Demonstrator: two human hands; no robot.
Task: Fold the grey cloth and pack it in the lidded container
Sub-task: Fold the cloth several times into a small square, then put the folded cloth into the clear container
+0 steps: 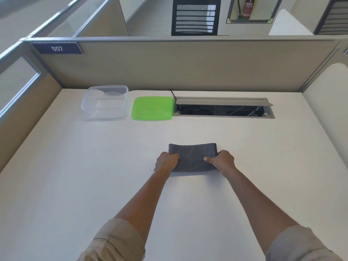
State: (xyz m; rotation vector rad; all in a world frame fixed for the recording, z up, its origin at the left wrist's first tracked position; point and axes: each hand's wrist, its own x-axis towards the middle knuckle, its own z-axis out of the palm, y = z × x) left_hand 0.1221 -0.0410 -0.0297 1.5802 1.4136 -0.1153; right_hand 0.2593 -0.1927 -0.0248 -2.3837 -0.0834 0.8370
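- A clear, rectangular plastic container [105, 102] is being shown at the far left of the white desk surface [75, 176], close to the beige partition panel [188, 68]. It is standing open and nothing is being held inside it.
- A flat, bright green plastic lid [153, 108] is being shown just beside the container, on its right, lying on the desk and not fitted.
- The left hand [165, 162] is being pressed against the left end of the cloth, with the fingers curled closed around that edge; the cloth is being gripped there.
- A grey, soft towelling cloth [192, 157] is being held in the middle of the desk, well apart from the container and nearer to the person. It is lying as a compact rectangle of more than one layer, with stacked edges being visible at its right end.
- The right hand [223, 160] is being closed on the right end of the cloth, the thumb being laid on top and the remaining fingers being tucked under or beside the edge.
- An open grey cable tray [224, 108] is being shown recessed in the desk to the right of the lid; it is playing no part in the task.
- Progress is being judged as follows: folding appears largely done, although one further fold may be needed to match the container. Transfer into the container and fitting of the lid are not yet done.
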